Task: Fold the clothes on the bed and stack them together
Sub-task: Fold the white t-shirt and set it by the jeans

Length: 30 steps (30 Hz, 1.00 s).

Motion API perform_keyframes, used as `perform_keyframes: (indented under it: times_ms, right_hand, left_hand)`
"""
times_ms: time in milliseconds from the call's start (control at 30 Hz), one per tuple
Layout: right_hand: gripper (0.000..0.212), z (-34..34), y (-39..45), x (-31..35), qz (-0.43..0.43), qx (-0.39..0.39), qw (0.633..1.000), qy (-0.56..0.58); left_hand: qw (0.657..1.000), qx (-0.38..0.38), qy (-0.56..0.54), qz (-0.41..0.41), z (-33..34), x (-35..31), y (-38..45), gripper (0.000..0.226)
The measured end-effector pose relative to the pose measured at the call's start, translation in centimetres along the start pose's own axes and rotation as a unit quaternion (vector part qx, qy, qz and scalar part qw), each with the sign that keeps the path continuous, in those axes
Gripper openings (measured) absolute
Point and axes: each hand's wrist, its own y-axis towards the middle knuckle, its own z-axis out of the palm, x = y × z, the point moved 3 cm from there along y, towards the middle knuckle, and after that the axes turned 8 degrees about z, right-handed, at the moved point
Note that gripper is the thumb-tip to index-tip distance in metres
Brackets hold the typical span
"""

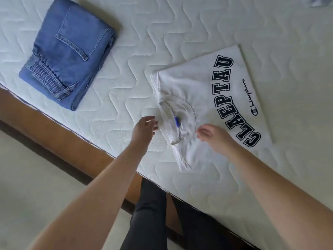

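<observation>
Folded jeans [67, 51] sit on the mattress [162, 24] at upper left, back pocket up, well apart from the shirt. Wooden bed frame [59, 134] runs along the near edge; person's dark-trousered legs [149, 213] stand against it. Scrap of pale blue cloth [313, 1] at the top right corner, mostly cut off. Nothing lies between hands and shirt.

White t-shirt [207, 91] is folded flat, big dark block letters face up, collar toward the near edge.

Left hand [145, 128] is just beside the collar on bare mattress, fingers loosely curled, holding nothing. Right hand [211, 136] hovers over the shirt near the collar, fingers relaxed, no grip.
</observation>
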Motion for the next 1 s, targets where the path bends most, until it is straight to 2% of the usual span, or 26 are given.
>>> perform_keyframes:
  times_ms: [200, 300, 433, 533, 667, 833, 1000]
  right_hand:
    - [0.021, -2.2, 4.5, 6.8, -0.128, -0.049, 0.988, -0.077]
    - [0.027, -2.2, 6.3, 10.6, -0.177, -0.067, 0.974, -0.122]
    - [0.042, -1.0, 8.8, 13.9, -0.227, -0.075, 0.932, -0.274]
    - [0.052, -0.8, 10.5, 15.5, -0.229, -0.086, 0.903, -0.354]
    - [0.059, -0.5, 12.4, 17.9, -0.264, -0.116, 0.872, -0.396]
    - [0.063, -0.9, 15.5, 19.3, -0.225, -0.102, 0.861, -0.445]
    - [0.068, -1.7, 16.8, 20.2, -0.183, -0.113, 0.845, -0.49]
  left_hand:
    - [0.985, -0.05, -0.147, -0.076, 1.3, 3.6, -5.2, 0.024]
    - [0.976, -0.054, -0.179, -0.107, 1.9, 5.2, -7.0, 0.025]
    - [0.961, -0.039, -0.226, -0.156, 2.8, 7.6, -8.6, 0.028]
    - [0.952, -0.032, -0.249, -0.174, 3.6, 8.8, -9.9, 0.032]
    - [0.938, -0.039, -0.272, -0.209, 5.9, 10.4, -12.2, 0.031]
    - [0.936, 0.002, -0.227, -0.27, 9.1, 10.9, -13.1, 0.031]
    - [0.926, 0.051, -0.302, -0.221, 10.3, 10.5, -14.0, 0.034]
